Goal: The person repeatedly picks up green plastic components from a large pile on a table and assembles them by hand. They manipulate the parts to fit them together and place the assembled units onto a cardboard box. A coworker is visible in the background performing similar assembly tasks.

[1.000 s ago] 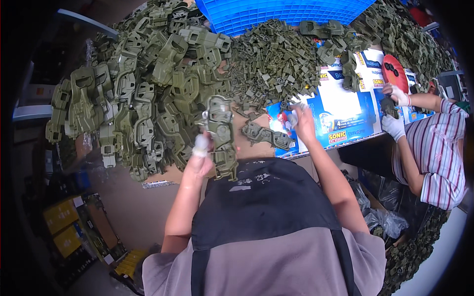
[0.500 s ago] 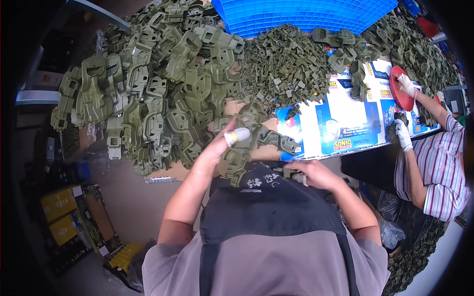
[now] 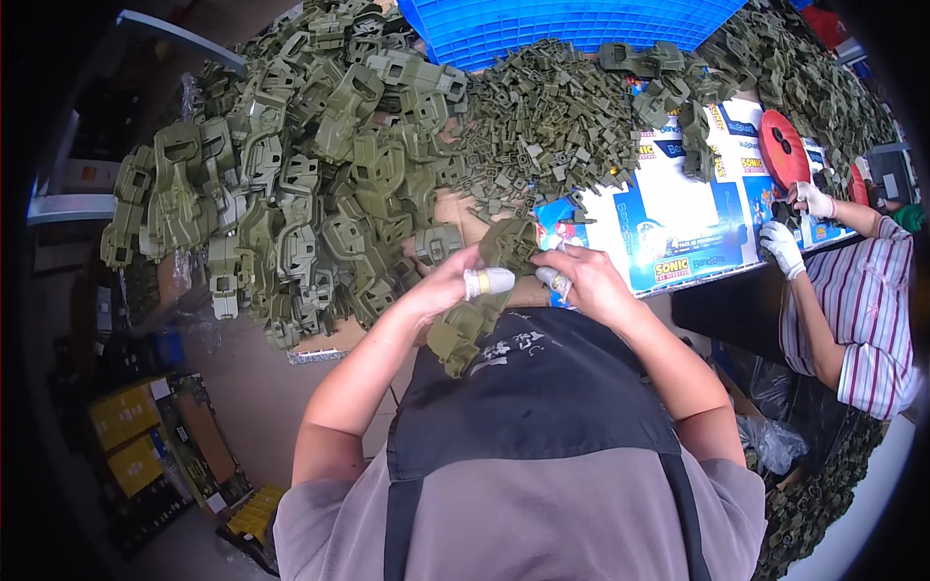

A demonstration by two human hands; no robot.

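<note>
Right hand (image 3: 593, 279) has advanced beside the left grip (image 3: 453, 285), clamped on an olive moulding (image 3: 457, 339), bringing both to it; right-hand closure unclear.

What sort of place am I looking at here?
Probably a workshop or small factory where parts are sorted or assembled: small green parts lie heaped beside many larger moulded green pieces, and a co-worker in a striped shirt works alongside.

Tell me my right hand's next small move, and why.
Perhaps press gently on the far end of the green part: your left hand holds it, and your right hand is at that end, its grip unclear.
</note>
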